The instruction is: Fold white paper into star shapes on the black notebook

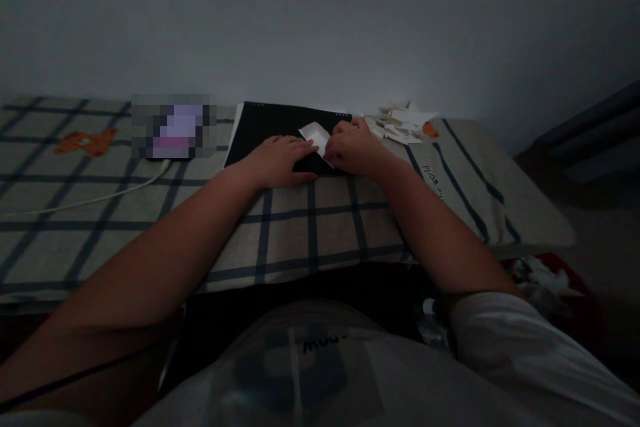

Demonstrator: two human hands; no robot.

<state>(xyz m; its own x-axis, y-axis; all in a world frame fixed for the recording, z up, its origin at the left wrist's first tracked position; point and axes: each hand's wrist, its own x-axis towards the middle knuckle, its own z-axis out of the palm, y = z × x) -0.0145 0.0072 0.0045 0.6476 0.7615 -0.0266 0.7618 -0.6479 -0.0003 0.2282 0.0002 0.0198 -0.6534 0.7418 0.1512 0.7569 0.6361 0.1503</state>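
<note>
A small piece of white paper (314,133) lies on a black sheet or folder (265,123) with white edges. My left hand (280,159) rests flat on the black surface, fingers stretched out, and its fingertips touch the paper's left side. At the paper's right edge, my right hand (353,147) has its fingers curled in, thumb and forefinger pinching the edge. The inside of the right hand is hidden, so anything else in it cannot be seen.
White paper scraps (400,123) are heaped right of the folder. A phone (177,130) with a white cable (110,193) and an orange cutout (87,141) lie left on the checked tablecloth (295,233). Below right is a red bin (585,307) with crumpled paper.
</note>
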